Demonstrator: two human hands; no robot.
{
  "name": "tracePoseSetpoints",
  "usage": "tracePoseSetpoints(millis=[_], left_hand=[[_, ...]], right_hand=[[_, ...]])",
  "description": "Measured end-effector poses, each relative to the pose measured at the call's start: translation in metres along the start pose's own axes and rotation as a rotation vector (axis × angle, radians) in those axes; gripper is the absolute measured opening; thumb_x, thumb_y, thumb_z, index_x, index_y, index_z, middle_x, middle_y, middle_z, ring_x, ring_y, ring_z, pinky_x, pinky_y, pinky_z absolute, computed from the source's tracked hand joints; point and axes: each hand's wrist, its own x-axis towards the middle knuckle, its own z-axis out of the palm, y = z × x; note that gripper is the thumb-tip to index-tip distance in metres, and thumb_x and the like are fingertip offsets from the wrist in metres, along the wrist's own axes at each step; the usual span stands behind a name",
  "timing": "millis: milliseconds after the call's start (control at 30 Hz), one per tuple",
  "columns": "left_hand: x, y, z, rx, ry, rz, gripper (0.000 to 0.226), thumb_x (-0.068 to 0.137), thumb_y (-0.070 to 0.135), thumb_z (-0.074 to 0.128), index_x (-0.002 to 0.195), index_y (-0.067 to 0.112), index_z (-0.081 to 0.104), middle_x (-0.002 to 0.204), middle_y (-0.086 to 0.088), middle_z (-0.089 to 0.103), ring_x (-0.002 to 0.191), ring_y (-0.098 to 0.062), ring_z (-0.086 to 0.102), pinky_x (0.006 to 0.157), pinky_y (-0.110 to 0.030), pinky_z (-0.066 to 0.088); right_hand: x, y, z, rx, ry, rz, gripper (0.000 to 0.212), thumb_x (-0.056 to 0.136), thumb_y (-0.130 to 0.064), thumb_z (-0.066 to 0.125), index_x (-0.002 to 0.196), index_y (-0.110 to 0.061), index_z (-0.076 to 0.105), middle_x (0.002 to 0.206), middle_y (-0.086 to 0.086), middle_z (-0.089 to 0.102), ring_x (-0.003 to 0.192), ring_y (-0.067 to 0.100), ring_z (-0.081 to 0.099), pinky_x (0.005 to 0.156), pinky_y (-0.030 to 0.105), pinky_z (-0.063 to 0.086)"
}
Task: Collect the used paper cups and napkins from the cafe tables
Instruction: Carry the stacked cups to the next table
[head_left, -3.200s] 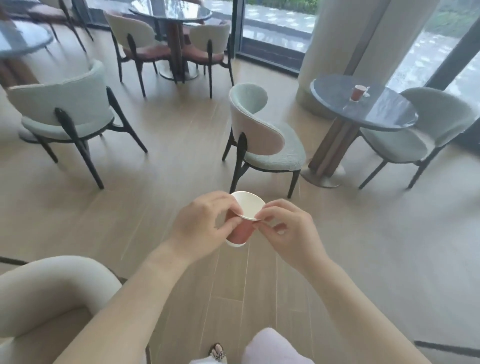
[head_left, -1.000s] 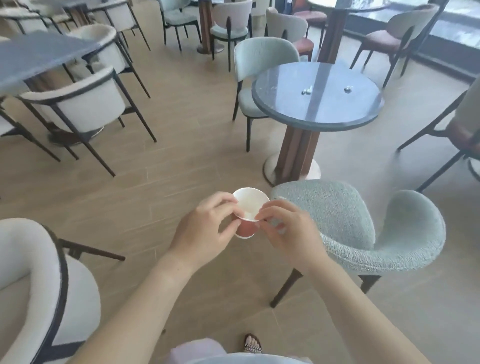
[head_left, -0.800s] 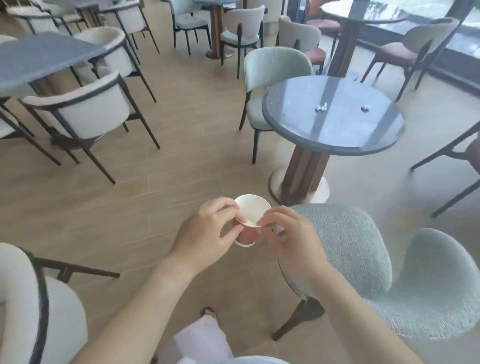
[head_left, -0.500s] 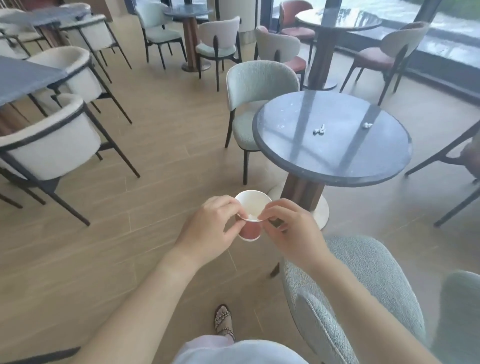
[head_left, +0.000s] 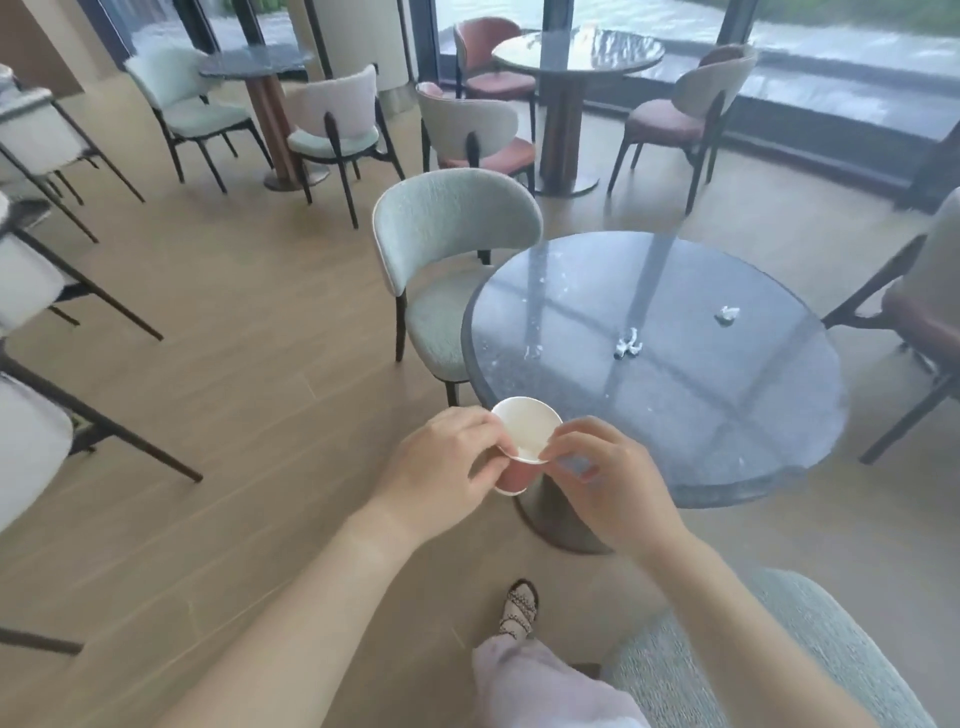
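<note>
A red paper cup (head_left: 524, 439) with a white inside hangs in front of me, held in both hands. My left hand (head_left: 441, 473) pinches its left rim and wall. My right hand (head_left: 605, 478) pinches the right rim. The cup sits at the near left edge of a round dark table (head_left: 675, 415). Two small crumpled white napkin scraps lie on that table: one near the middle (head_left: 628, 346), one further right (head_left: 727, 314).
A pale green chair (head_left: 457, 260) stands at the table's far left, another (head_left: 727, 665) right beside my legs at bottom right. A brown-seated chair (head_left: 924, 312) is at the right. More tables and chairs fill the back and left; wooden floor lies to my left.
I have walked up to the round table with the scraps; it now fills the right of the view. Both hands keep the same grip on the cup.
</note>
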Motion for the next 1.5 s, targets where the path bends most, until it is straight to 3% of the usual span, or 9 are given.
tracePoseSetpoints(millis=[300,433,633,767,933,1033,1100,1200,1500], left_hand=[[0.188,-0.081,0.012,0.022,-0.018,0.019,0.009,0.079,0.023,0.067,0.084,0.03,0.064,0.094,0.017,0.062,0.09,-0.006,0.056,0.072,-0.026,0.048],[0.246,-0.103,0.028,-0.009,-0.087,0.059,0.005,0.082,0.03,0.065,0.086,0.03,0.064,0.097,0.017,0.062,0.095,-0.005,0.055,0.076,-0.027,0.048],[0.324,-0.131,0.06,-0.049,-0.237,0.146,0.006,0.083,0.032,0.065,0.089,0.032,0.065,0.1,0.018,0.059,0.1,-0.003,0.052,0.076,-0.02,0.042],[0.376,-0.148,0.077,-0.104,-0.363,0.227,0.009,0.083,0.029,0.065,0.092,0.028,0.066,0.102,0.016,0.059,0.102,-0.007,0.052,0.084,-0.031,0.047],[0.437,-0.181,0.088,-0.081,-0.514,0.356,0.016,0.087,0.029,0.061,0.101,0.03,0.067,0.112,0.017,0.057,0.11,-0.004,0.048,0.087,-0.025,0.045],[0.465,-0.198,0.096,-0.044,-0.651,0.446,0.022,0.088,0.029,0.058,0.109,0.031,0.064,0.123,0.014,0.053,0.118,-0.006,0.044,0.093,-0.03,0.045],[0.479,-0.206,0.104,0.007,-0.761,0.523,0.027,0.088,0.029,0.057,0.114,0.033,0.061,0.132,0.011,0.046,0.124,-0.008,0.039,0.094,-0.032,0.044],[0.495,-0.217,0.114,0.073,-0.893,0.63,0.034,0.087,0.029,0.057,0.12,0.036,0.056,0.142,0.009,0.036,0.131,-0.01,0.03,0.098,-0.032,0.042],[0.51,-0.221,0.135,0.113,-1.036,0.823,0.044,0.089,0.028,0.055,0.13,0.038,0.044,0.148,0.005,0.026,0.134,-0.017,0.029,0.1,-0.039,0.041]], right_hand=[[0.176,0.083,0.005,-0.033,-0.039,0.068,0.012,0.079,-0.014,0.069,0.084,-0.025,0.07,0.096,-0.014,0.06,0.074,0.015,0.062,0.061,0.035,0.052],[0.217,0.117,0.005,-0.077,-0.026,0.124,0.013,0.079,-0.011,0.069,0.085,-0.023,0.069,0.097,-0.012,0.06,0.078,0.012,0.061,0.063,0.036,0.052],[0.252,0.162,0.007,-0.121,-0.007,0.3,0.014,0.078,-0.01,0.068,0.086,-0.023,0.068,0.097,-0.013,0.059,0.08,0.011,0.059,0.064,0.04,0.052],[0.277,0.184,0.011,-0.147,0.059,0.426,0.012,0.078,-0.011,0.068,0.085,-0.021,0.069,0.096,-0.012,0.059,0.081,0.013,0.059,0.065,0.041,0.052],[0.313,0.201,0.031,-0.197,0.157,0.555,0.013,0.077,-0.007,0.068,0.083,-0.019,0.068,0.094,-0.01,0.06,0.08,0.016,0.06,0.065,0.037,0.05],[0.324,0.211,0.048,-0.268,0.164,0.675,0.012,0.078,-0.009,0.067,0.084,-0.019,0.067,0.094,-0.009,0.062,0.084,0.017,0.061,0.063,0.028,0.042],[0.327,0.218,0.06,-0.33,0.166,0.743,0.01,0.08,-0.011,0.065,0.087,-0.018,0.067,0.097,-0.007,0.062,0.089,0.018,0.06,0.062,0.025,0.036],[0.329,0.224,0.074,-0.391,0.185,0.856,0.011,0.083,-0.013,0.061,0.091,-0.017,0.066,0.102,-0.004,0.061,0.096,0.02,0.057,0.07,0.031,0.043],[0.314,0.212,0.105,-0.477,0.309,1.111,0.017,0.086,-0.012,0.052,0.096,-0.018,0.064,0.105,-0.005,0.06,0.1,0.018,0.053,0.062,0.028,0.04]])
